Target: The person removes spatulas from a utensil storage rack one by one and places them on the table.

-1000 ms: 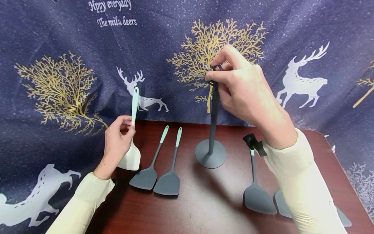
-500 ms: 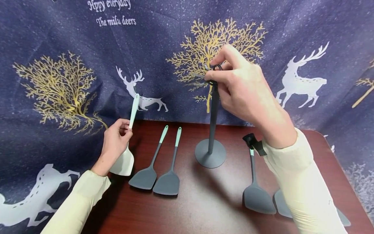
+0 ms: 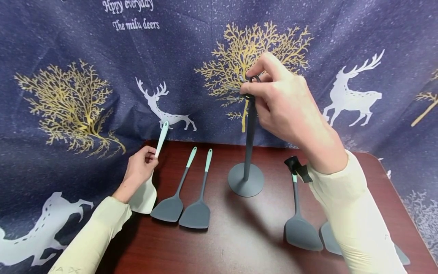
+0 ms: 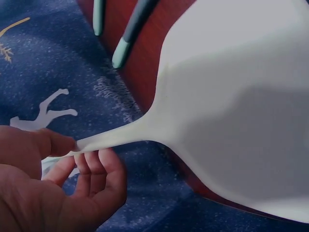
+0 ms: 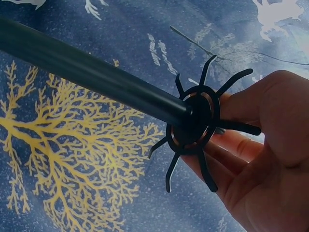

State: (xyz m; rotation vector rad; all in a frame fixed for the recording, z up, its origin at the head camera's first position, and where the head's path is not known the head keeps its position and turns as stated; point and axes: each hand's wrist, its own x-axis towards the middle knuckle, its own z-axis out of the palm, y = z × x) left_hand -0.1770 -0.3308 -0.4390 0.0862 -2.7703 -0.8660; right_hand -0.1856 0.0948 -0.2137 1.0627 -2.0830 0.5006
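My left hand [image 3: 139, 167] pinches a white spatula [image 3: 146, 196] between thumb and fingers where the mint handle meets the neck. Its handle points up and away, and its broad blade is low, beside two grey spatulas. In the left wrist view the white blade [image 4: 231, 96] fills the right side; whether it touches the table is unclear. At the centre stands a dark utensil stand [image 3: 250, 140] with a round base. My right hand [image 3: 287, 102] grips its top. The right wrist view shows the stand's hook ring [image 5: 215, 104], several curved hooks fanning out around the pole, fingers behind it.
Two grey spatulas with mint handles, one [image 3: 170, 207] and another [image 3: 196, 215], lie on the reddish-brown table [image 3: 236, 243]. More grey blades, one [image 3: 302, 232] nearest, lie at right, partly under my right sleeve. A patterned blue cloth [image 3: 191, 49] hangs behind the table.
My left hand has lowered the white spatula towards the table, first shifting left, then slightly right. My right hand stays on the top of the stand, which has not moved.
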